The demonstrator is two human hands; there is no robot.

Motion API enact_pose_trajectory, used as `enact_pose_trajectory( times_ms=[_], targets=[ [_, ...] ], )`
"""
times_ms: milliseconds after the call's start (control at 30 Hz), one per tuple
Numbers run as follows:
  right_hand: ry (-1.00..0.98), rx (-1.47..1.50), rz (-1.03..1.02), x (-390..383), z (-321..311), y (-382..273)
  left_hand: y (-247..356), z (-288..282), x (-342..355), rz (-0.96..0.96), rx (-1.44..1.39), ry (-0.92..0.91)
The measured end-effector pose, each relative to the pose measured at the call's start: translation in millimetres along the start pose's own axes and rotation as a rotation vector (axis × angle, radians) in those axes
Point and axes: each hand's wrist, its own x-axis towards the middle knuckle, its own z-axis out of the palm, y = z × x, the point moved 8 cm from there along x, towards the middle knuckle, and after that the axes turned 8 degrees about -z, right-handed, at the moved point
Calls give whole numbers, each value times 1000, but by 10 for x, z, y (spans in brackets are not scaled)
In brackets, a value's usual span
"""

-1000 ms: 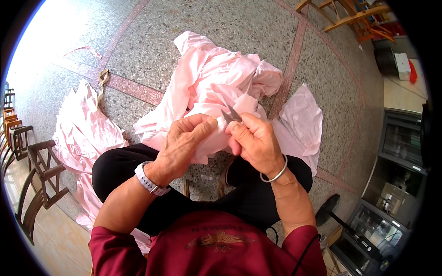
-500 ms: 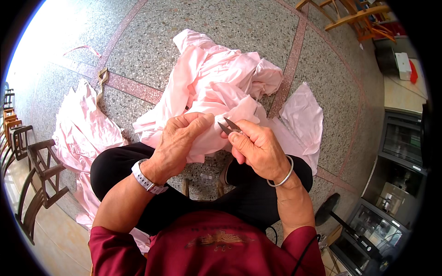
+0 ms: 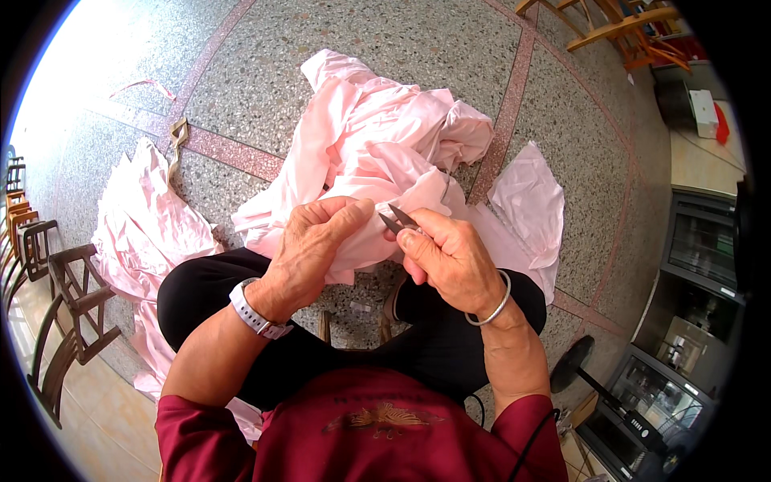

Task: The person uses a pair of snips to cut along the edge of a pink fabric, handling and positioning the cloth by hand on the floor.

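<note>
Light pink fabric [image 3: 385, 128] lies in a crumpled heap on the floor and over the space between my knees. My left hand [image 3: 321, 233], with a pale watch on its wrist, pinches an edge of this cloth between thumb and forefinger. In my right hand [image 3: 450, 253] is a pair of small thread snips [image 3: 395, 220], their dark pointed blades spread slightly apart. The blade tips are close to the cloth beside my left fingertips; whether they touch it I cannot tell. My fingers hide the body of the snips.
More pink fabric [image 3: 148, 225] spreads by my left knee, and a loose pink piece [image 3: 530, 193] lies at the right. A tan strap [image 3: 177, 145] rests on the speckled floor. Dark chairs [image 3: 76, 297] stand at the left. A fan [image 3: 572, 365] and glass-fronted cabinets [image 3: 662, 402] stand at the right.
Almost nothing differs. The fabric just beyond my right hand has shifted slightly; both hands and the snips keep their places.
</note>
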Motion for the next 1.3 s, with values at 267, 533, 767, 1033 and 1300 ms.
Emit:
enact_pose_trajectory(
  times_ms=[267, 533, 767, 1033, 1300],
  targets=[
    [-15, 235, -31, 55, 77, 149, -47, 8, -20, -39, -12, -71],
    [-83, 659, -15, 76, 57, -20, -63, -17, -45, 10, 89, -14],
    [-18, 226, -78, 30, -12, -59, -35, -46, -40, -19, 22, -18],
    [18, 32, -42, 5, -65, 36, -16, 35, -17, -60, -61, -24],
    [-4, -6, -48, 3, -56, 9, -69, -40, 33, -55, -50, -2]
  ],
)
